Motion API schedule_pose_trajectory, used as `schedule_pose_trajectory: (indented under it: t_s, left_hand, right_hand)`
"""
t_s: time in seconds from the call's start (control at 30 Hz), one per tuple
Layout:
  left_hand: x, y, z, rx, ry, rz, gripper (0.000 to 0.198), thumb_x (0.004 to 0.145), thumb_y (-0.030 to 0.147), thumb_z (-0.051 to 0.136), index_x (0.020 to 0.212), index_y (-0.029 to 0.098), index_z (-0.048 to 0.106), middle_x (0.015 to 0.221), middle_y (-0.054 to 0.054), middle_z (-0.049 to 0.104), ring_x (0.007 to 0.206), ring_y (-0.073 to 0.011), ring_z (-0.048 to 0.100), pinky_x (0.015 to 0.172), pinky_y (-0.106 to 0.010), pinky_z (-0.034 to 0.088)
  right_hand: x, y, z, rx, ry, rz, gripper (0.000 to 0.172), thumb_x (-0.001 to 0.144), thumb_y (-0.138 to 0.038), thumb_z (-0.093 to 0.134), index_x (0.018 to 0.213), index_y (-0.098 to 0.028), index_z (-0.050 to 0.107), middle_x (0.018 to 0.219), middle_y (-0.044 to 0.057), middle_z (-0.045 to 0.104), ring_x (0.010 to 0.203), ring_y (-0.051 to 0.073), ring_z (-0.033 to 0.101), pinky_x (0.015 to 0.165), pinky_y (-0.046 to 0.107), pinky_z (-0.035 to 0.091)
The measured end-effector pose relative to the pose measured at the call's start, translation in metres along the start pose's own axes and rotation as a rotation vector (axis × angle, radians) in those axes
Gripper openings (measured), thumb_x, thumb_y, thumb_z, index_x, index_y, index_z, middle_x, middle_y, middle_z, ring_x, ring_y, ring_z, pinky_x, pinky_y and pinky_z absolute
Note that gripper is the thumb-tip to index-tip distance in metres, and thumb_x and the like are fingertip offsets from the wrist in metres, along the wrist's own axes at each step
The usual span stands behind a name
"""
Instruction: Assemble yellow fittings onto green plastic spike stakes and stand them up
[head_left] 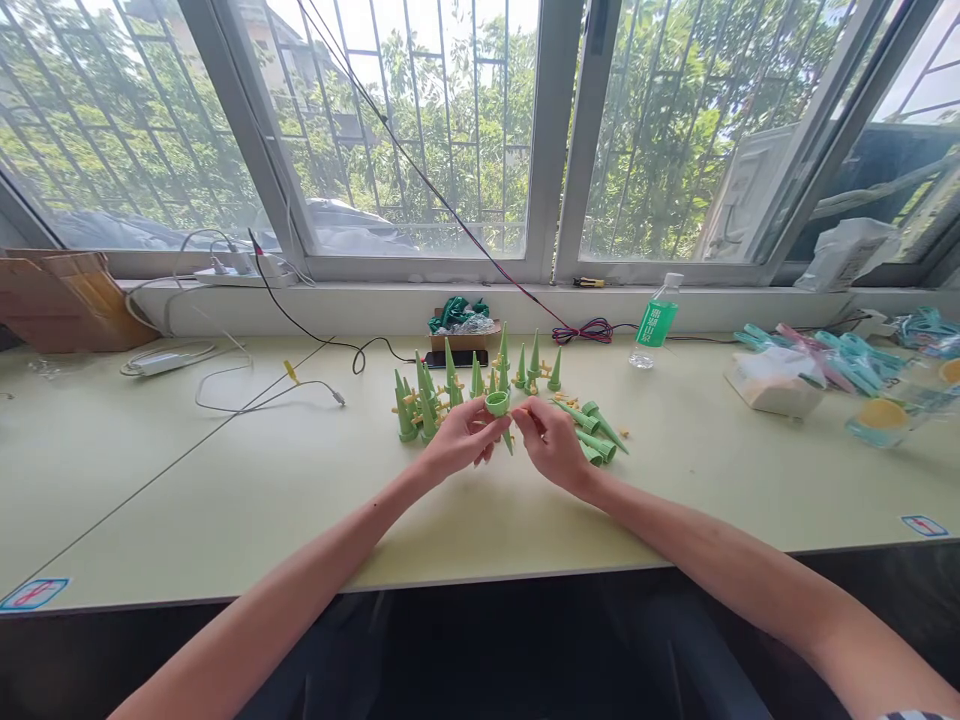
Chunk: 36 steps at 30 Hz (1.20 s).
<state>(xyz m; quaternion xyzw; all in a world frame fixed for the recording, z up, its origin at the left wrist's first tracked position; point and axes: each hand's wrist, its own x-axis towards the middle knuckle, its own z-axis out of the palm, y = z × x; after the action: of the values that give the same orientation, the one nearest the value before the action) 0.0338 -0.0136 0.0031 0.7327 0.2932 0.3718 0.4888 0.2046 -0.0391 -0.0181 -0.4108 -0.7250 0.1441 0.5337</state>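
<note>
My left hand [463, 438] is closed on a green plastic cone [496, 404], its hollow round end turned up and its tip pointing down below the fingers. Close against the cone's right side, my right hand [553, 447] is pinched; whatever its fingertips hold is too small or hidden to make out. Behind my hands, several matching green cones [405, 412] stand upright on the table, with small yellow pieces at their sides. Right of my right hand, more green cones [600, 446] lie on their sides near loose yellow pieces [568, 400].
Behind the cones are a dark phone [457, 359] and a small box [442, 342] with green wrapping. A water bottle [655, 325] stands right of them. Cables [259, 400] cross the left side; teal and pink items and a tissue pack [772, 385] lie right. The table edge [525, 578] is near me.
</note>
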Motion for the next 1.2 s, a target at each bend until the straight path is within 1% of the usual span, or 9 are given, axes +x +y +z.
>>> schedule_pose_trajectory:
  t_s: [0.1,0.2,0.5,0.63,0.77,0.97,1.2]
  left_hand:
    - [-0.0002,0.0014,-0.0011,-0.027,-0.026,-0.028,0.033,0.084,0.046,0.063,0.086,0.014,0.055,0.064,0.001,0.053,0.045,-0.0081,0.052,0.037,-0.019,0.037]
    - [-0.0004,0.0025,-0.0024,-0.086,-0.043,-0.044,0.031,0.083,0.043,0.065,0.086,0.013,0.057,0.066,0.000,0.056,0.046,-0.0086,0.053,0.038,-0.020,0.037]
    - [-0.0012,0.0029,-0.0045,-0.149,-0.058,-0.071,0.028,0.081,0.040,0.067,0.083,0.012,0.061,0.069,-0.003,0.062,0.047,-0.0095,0.053,0.041,-0.022,0.037]
    - [-0.0012,0.0026,-0.0045,-0.162,-0.051,-0.084,0.031,0.082,0.042,0.064,0.078,0.012,0.060,0.069,-0.004,0.063,0.046,-0.0090,0.053,0.041,-0.022,0.038]
    - [-0.0010,0.0018,-0.0041,-0.167,-0.036,-0.087,0.037,0.084,0.047,0.061,0.071,0.012,0.055,0.067,-0.004,0.064,0.045,-0.0091,0.054,0.041,-0.021,0.038]
    - [-0.0017,0.0017,-0.0042,-0.166,-0.049,-0.090,0.039,0.084,0.049,0.060,0.072,0.012,0.056,0.067,-0.005,0.063,0.046,-0.0086,0.053,0.040,-0.021,0.038]
    - [-0.0025,0.0043,-0.0061,-0.211,-0.081,-0.061,0.036,0.087,0.045,0.056,0.074,0.011,0.057,0.069,-0.006,0.062,0.046,-0.0098,0.054,0.041,-0.022,0.039]
  right_hand:
    - [-0.0002,-0.0002,-0.0004,0.002,0.002,-0.005,0.032,0.097,-0.040,0.042,0.072,-0.020,0.044,0.056,-0.004,0.041,0.049,0.010,0.035,0.051,0.023,0.031]
    - [0.0000,-0.0009,-0.0011,0.001,0.001,0.004,0.033,0.097,-0.041,0.041,0.071,-0.020,0.044,0.056,-0.004,0.041,0.049,0.010,0.036,0.050,0.023,0.031]
    - [0.0010,-0.0013,-0.0013,0.025,0.006,0.011,0.032,0.097,-0.040,0.041,0.072,-0.021,0.045,0.055,-0.005,0.041,0.048,0.010,0.037,0.049,0.023,0.031]
    - [0.0010,-0.0003,-0.0008,0.029,0.003,0.025,0.033,0.096,-0.042,0.041,0.072,-0.021,0.044,0.055,-0.004,0.041,0.049,0.010,0.037,0.049,0.023,0.031]
    - [0.0012,0.0000,-0.0004,0.042,0.005,0.025,0.033,0.096,-0.042,0.042,0.071,-0.021,0.043,0.056,-0.005,0.041,0.049,0.010,0.037,0.049,0.023,0.032]
    - [0.0009,-0.0010,-0.0008,0.040,0.016,0.016,0.033,0.096,-0.042,0.042,0.071,-0.021,0.043,0.055,-0.004,0.042,0.048,0.010,0.037,0.048,0.023,0.032]
    - [0.0005,-0.0004,-0.0010,0.060,0.021,0.042,0.033,0.096,-0.045,0.041,0.072,-0.021,0.044,0.052,-0.004,0.043,0.047,0.010,0.039,0.048,0.023,0.033]
